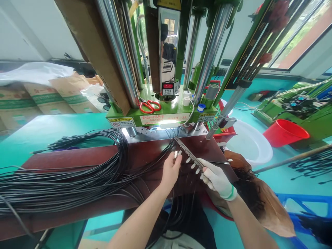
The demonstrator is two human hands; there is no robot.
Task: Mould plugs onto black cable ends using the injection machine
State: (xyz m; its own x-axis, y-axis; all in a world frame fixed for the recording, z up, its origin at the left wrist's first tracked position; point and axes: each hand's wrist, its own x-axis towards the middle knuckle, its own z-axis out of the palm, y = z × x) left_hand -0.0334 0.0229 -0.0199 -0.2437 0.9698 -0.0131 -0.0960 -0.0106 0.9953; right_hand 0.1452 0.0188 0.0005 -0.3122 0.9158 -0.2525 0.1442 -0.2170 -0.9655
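Note:
My right hand (216, 175), in a white glove with a green cuff, is closed on the near end of a narrow metal bar (188, 153). Several small pale metal pieces stick out along the bar's left edge. Bare and to the left of the bar, my left hand (171, 168) pinches a small silvery connector (176, 154) between thumb and finger. Black cables (166, 149) run from beside my left hand up toward the lit opening of the green press (160, 114). Whether the pinched connector is joined to one of them cannot be made out.
A thick bundle of black cables (85, 173) covers the brown bench (70, 157) on the left. Red-handled scissors (149, 107) lie on the press ledge. To the right stand a white tub (259, 148), a red bucket (285, 133) and a brown bag (272, 204).

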